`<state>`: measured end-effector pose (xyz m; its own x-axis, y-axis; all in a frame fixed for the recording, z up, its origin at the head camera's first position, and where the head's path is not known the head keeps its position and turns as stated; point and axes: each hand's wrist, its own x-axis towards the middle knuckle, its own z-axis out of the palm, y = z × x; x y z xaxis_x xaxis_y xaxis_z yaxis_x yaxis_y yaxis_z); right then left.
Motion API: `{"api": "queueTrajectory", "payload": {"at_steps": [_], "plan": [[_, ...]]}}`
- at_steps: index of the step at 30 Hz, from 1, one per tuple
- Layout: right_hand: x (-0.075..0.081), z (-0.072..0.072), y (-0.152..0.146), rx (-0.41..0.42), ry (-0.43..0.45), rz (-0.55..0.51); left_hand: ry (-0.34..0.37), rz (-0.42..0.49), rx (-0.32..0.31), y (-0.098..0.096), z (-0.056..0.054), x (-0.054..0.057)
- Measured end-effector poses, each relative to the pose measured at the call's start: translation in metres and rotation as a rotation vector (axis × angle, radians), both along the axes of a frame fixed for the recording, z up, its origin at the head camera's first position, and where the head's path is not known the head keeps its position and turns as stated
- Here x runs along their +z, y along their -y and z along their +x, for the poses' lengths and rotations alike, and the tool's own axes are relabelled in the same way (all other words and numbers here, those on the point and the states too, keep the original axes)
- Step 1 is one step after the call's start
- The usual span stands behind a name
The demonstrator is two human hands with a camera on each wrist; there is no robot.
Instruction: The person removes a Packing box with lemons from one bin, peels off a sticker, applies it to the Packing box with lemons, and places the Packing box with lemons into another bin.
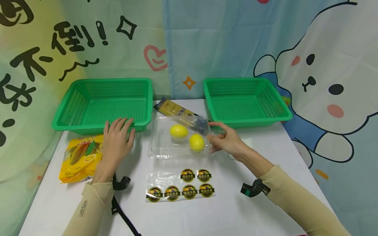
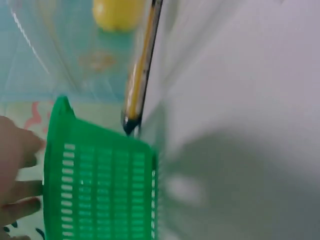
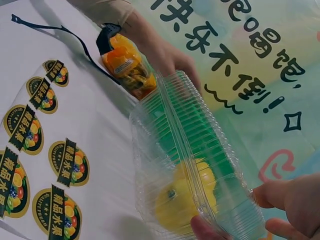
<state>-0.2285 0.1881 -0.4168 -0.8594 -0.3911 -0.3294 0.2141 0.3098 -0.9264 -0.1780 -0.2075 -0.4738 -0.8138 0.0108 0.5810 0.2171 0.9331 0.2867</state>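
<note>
A clear plastic clamshell box (image 1: 159,141) with two lemons (image 1: 178,131) inside lies in the middle of the table. My right hand (image 1: 226,140) pinches its right end between thumb and fingers, as the right wrist view also shows at the box wall (image 3: 150,125). Over by the left green basket (image 1: 101,111), my left hand (image 1: 118,139) is at the front rim with its fingers extended and nothing held. Beneath that hand's wrist sits a yellow snack bag (image 1: 79,159). The left wrist view catches part of the left hand (image 2: 17,175) beside the basket wall (image 2: 100,185).
A second green basket (image 1: 246,101) stands at the back right. Behind the box lies a dark and yellow package (image 1: 172,107), partly seen through it. A sheet of round fruit stickers (image 1: 189,191) lies in front. A printed curtain (image 1: 189,42) hangs behind the table.
</note>
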Motion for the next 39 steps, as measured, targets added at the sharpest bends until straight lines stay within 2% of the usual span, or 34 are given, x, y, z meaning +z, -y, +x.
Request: {"api": "queueTrajectory", "payload": {"at_steps": [2, 4, 6, 8, 10, 12, 20, 29, 35, 37, 39], "plan": [[-0.004, 0.001, 0.001, -0.001, -0.003, 0.003, 0.027, 0.149, -0.026, -0.010, 0.009, 0.002], [-0.009, 0.002, 0.002, -0.003, -0.005, 0.004, 0.120, 0.309, -0.068, -0.020, 0.021, 0.006], [-0.013, 0.002, 0.002, -0.004, -0.008, 0.007, 0.275, 0.490, -0.124, -0.031, 0.033, 0.012], [-0.016, 0.003, 0.002, -0.006, -0.009, 0.010, 0.456, 0.626, -0.154, -0.042, 0.042, 0.015], [-0.019, 0.004, 0.002, -0.009, -0.009, 0.012, 0.561, 0.693, -0.193, -0.050, 0.045, 0.014], [-0.022, 0.005, 0.002, -0.015, -0.004, 0.007, 0.598, 0.704, -0.216, -0.056, 0.046, 0.011], [-0.031, 0.005, 0.008, -0.020, -0.012, 0.017, 0.554, 0.620, -0.213, -0.065, 0.047, -0.003], [-0.037, 0.003, 0.011, -0.028, -0.034, 0.044, 0.478, 0.579, -0.207, -0.069, 0.046, -0.007], [-0.043, 0.003, 0.010, -0.036, -0.037, 0.053, 0.468, 0.560, -0.207, -0.069, 0.045, -0.008], [-0.044, 0.006, 0.008, -0.031, -0.093, 0.093, 0.440, 0.516, -0.190, -0.070, 0.047, -0.008], [-0.046, 0.013, 0.007, -0.046, -0.240, 0.185, 0.345, 0.434, -0.164, -0.071, 0.053, -0.007]]}}
